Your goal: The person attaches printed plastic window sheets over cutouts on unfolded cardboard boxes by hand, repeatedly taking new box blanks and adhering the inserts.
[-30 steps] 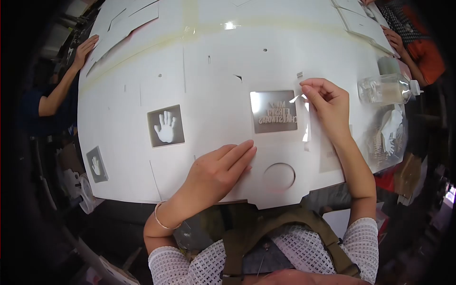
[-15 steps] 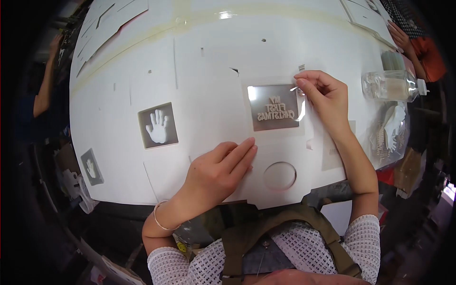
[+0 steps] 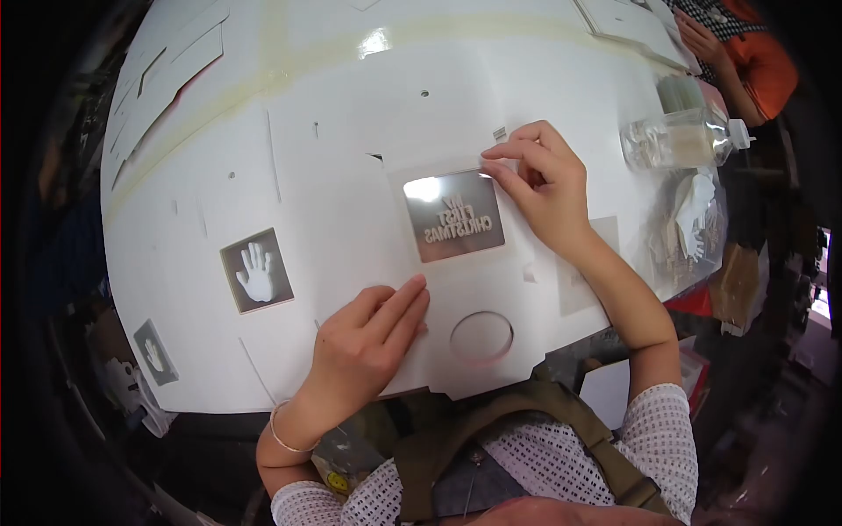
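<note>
A white card sheet (image 3: pixel 452 289) lies before me, with a round cut-out outline near the front edge. Behind a clear film in its square window (image 3: pixel 438 245) the raised words "MY FIRST CHRISTMAS" show on grey. My left hand (image 3: pixel 373 329) rests on the card below the window's lower left corner, fingers together and stretched flat, holding nothing. My right hand (image 3: pixel 535 184) is at the window's upper right corner, thumb and forefinger pinched at the film's edge; what lies between the fingertips is too small to tell. A square with a white handprint (image 3: pixel 256 273) is to the left.
At the right are a clear bottle (image 3: pixel 675 142) and a plastic bag (image 3: pixel 688 228) with white pieces. A smaller handprint square (image 3: pixel 155 352) lies far left. Cut card sheets (image 3: pixel 189 66) are at the back left. Another person's hand (image 3: pixel 699 39) is at the top right.
The clear strip that hung from my right fingers now shows no more beside the window. My right hand has moved to the window's corner. The whole view has shifted, and the left person's arm is out of sight.
</note>
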The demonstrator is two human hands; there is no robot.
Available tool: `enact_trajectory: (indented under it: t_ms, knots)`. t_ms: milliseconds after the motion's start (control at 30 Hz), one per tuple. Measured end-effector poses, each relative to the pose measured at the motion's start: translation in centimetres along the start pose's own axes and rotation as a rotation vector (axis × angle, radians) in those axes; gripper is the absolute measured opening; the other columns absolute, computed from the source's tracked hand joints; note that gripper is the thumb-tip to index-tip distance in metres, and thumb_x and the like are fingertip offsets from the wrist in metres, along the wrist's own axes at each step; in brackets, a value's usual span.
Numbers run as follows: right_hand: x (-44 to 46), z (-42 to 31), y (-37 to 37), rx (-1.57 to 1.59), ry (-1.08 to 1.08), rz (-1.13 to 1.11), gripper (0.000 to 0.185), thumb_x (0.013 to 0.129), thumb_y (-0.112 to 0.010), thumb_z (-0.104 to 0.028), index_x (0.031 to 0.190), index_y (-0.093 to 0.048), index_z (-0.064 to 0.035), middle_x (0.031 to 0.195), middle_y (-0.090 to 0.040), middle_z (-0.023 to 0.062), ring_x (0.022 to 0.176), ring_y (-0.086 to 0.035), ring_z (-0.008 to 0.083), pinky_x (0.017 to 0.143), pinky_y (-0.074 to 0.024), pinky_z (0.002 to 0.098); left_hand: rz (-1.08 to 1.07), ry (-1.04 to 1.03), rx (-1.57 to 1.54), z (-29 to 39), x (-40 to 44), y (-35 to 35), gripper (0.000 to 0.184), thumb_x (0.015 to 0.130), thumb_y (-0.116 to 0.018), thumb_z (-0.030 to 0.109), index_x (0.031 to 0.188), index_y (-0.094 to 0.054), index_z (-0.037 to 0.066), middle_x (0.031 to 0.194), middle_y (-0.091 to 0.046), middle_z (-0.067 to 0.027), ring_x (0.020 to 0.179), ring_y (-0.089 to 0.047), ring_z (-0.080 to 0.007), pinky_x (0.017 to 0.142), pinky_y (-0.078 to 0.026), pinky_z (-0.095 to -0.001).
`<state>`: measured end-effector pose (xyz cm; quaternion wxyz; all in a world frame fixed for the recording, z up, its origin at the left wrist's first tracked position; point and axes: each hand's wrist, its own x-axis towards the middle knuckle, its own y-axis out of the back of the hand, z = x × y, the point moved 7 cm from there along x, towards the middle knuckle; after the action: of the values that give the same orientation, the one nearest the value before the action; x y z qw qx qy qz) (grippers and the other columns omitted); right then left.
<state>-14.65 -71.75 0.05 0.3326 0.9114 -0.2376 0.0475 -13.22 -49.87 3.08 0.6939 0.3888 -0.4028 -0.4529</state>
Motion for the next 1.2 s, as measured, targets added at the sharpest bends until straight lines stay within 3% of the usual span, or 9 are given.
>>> enact_trajectory:
  t_ms: [133, 200, 367, 567, 800, 967, 1000, 1133, 1200]
  knots:
    - [-0.1, -1.3, 0.2, -0.109, 0.15, 0.113, 0.026, 0.077, -0.07, 0.002, 0.102, -0.065, -0.0037, 0.087, -0.049, 0.0025, 0.055, -0.038, 0.0077, 0.048, -0.033, 0.0206, -0.007, 0.05, -0.056, -0.2, -0.6, 1.2, 0.03, 0.073, -0.069, 0.008, 0.102, -0.065, 0.0, 0.113, -0.063, -0.0092, 0.09, -0.062, -0.0214, 0.07, -0.054, -0.0298]
    - [-0.1, -0.5, 0.8, 0.013, 0.149, 0.171, 0.024, 0.08, -0.066, 0.003, 0.102, -0.06, -0.0036, 0.087, -0.048, 0.0015, 0.058, -0.039, 0.0059, 0.049, -0.0321, 0.0189, 0.024, 0.233, -0.234, -1.8, -2.1, 3.4, 0.033, 0.076, -0.067, 0.004, 0.108, -0.064, 0.001, 0.114, -0.062, -0.0125, 0.098, -0.062, -0.027, 0.079, -0.053, -0.0341]
    - [-0.9, 3.4, 2.3, 0.258, -0.1, 0.282, 0.01, 0.093, -0.057, -0.011, 0.102, -0.057, -0.007, 0.082, -0.048, -0.0048, 0.066, -0.039, 0.0027, 0.054, -0.0313, 0.0182, 0.358, 0.592, 0.055, -9.2, -13.9, 11.0, 0.041, 0.079, -0.062, -0.001, 0.12, -0.059, 0.003, 0.115, -0.061, -0.0155, 0.103, -0.06, -0.0295, 0.088, -0.048, -0.0366]
    - [0.2, 3.8, 5.2, 0.195, 0.041, 0.34, 0.015, 0.094, -0.056, -0.012, 0.108, -0.059, -0.0053, 0.074, -0.049, -0.0054, 0.059, -0.037, 0.0018, 0.051, -0.0292, 0.0175, 0.683, 1.315, 0.234, -22.1, -36.9, 16.0, 0.069, 0.078, -0.072, 0.033, 0.134, -0.044, 0.002, 0.117, -0.056, -0.0209, 0.105, -0.057, -0.0318, 0.09, -0.045, -0.0376]
    - [-1.3, -2.5, 6.0, 0.181, 0.092, 0.305, 0.026, 0.093, -0.056, -0.01, 0.118, -0.056, -0.0045, 0.094, -0.053, -0.0023, 0.062, -0.039, 0.0022, 0.054, -0.0319, 0.0167, 0.489, 1.418, 0.289, -27.4, -39.9, 16.0, 0.08, 0.066, -0.078, 0.047, 0.127, -0.052, 0.0, 0.12, -0.054, -0.023, 0.108, -0.056, -0.0337, 0.093, -0.045, -0.0395]
    - [-1.7, -6.1, 5.2, 0.118, 0.176, 0.28, 0.029, 0.092, -0.057, -0.007, 0.121, -0.055, -0.004, 0.097, -0.052, -0.0003, 0.061, -0.038, 0.0029, 0.054, -0.0318, 0.0171, 0.467, 1.459, 0.074, -30.0, -41.1, 17.1, 0.064, 0.064, -0.081, 0.036, 0.115, -0.061, 0.001, 0.103, -0.065, -0.0173, 0.095, -0.064, -0.0278, 0.083, -0.05, -0.0355]
    - [-1.6, -6.9, 4.8, 0.074, 0.192, 0.25, 0.03, 0.091, -0.057, -0.006, 0.121, -0.055, -0.0039, 0.096, -0.052, 0.0, 0.061, -0.038, 0.0032, 0.054, -0.0319, 0.0174, 0.558, 1.433, 0.027, -30.7, -41.7, 17.1, 0.045, 0.064, -0.082, 0.028, 0.099, -0.069, 0.002, 0.087, -0.07, -0.0124, 0.081, -0.067, -0.0228, 0.074, -0.052, -0.0314]
    - [-1.5, -10.2, 2.6, -0.101, 0.312, 0.165, 0.024, 0.09, -0.059, -0.004, 0.114, -0.058, -0.0036, 0.101, -0.051, 0.0021, 0.06, -0.037, 0.0036, 0.054, -0.0311, 0.0171, 0.768, 1.438, -0.106, -31.3, -43.7, 16.9, 0.013, 0.069, -0.078, 0.018, 0.072, -0.073, 0.006, 0.072, -0.07, -0.0069, 0.067, -0.065, -0.0146, 0.064, -0.05, -0.0284]
    - [-1.6, -11.4, 1.4, -0.14, 0.365, 0.12, 0.016, 0.087, -0.06, 0.0, 0.103, -0.061, -0.0022, 0.104, -0.052, 0.0051, 0.06, -0.04, 0.0056, 0.054, -0.0342, 0.0185, 0.776, 1.411, -0.066, -30.5, -43.3, 17.0, 0.013, 0.07, -0.077, 0.018, 0.075, -0.073, 0.006, 0.072, -0.07, -0.0076, 0.066, -0.065, -0.0158, 0.064, -0.05, -0.0286]
